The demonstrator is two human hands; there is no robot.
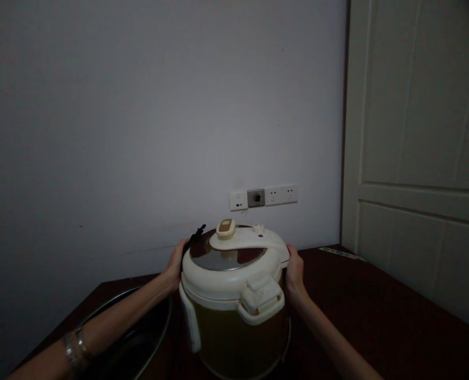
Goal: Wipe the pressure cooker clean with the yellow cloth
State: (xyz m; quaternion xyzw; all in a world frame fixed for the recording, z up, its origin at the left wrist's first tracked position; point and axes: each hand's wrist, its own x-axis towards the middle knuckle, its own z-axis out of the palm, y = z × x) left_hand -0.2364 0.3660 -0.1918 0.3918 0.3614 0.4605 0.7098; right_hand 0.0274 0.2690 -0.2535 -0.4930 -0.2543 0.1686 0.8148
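Observation:
A white-lidded electric pressure cooker [234, 290] with an olive body stands upright in front of me. My left hand [175, 264] is pressed against its left side near the lid. A black cord-like piece [198, 232] sticks up beside that hand. My right hand [295, 272] grips the opposite side just below the lid's rim. Most fingers of both hands are hidden behind the cooker. The lid is on, with a handle [226, 228] and a small valve knob [258, 228] on top.
At left, under my left forearm, stands a large dark pot [155, 343] with a shiny rim. The dark red table [348, 301] reaches the wall. Sockets [281, 195] are set in the wall behind. A pale door [420, 158] stands at right, near a flat strip [342, 253].

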